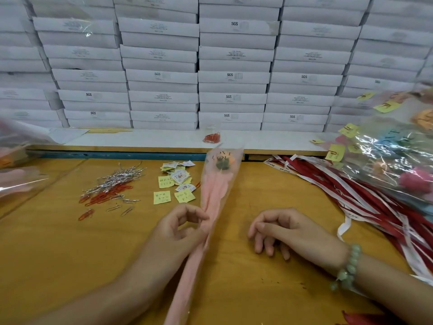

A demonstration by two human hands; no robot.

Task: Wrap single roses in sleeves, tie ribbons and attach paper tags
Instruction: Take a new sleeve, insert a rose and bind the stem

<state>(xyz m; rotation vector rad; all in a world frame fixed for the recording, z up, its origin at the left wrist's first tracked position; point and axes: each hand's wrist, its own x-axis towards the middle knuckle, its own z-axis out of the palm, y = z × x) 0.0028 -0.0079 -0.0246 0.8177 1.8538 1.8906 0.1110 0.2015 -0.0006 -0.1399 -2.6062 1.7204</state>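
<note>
Left hand: your left hand [180,228] sits at the narrow waist of the sleeved rose [215,191]. Its grip is narrow, fingertips and thumb curled in and pinching the sleeve's left edge, probably to keep the wrap gathered where a ribbon would go.
Right hand: your right hand [288,231] rests on the counter [70,254] just right of the stem. Its grip is loose and holds nothing, on the side nearest the ribbons [351,198].
Rose position: it lies flat mid-counter, bloom end away from you, tail running down between your forearms.
Rose look: clear film over pale pink paper, a small orange bloom with dark lettering above it. No ribbon or tag shows on it yet.
Supplies: paper tags [174,184] and paper clips [110,186] lie left of the bloom, within your reach.
</note>
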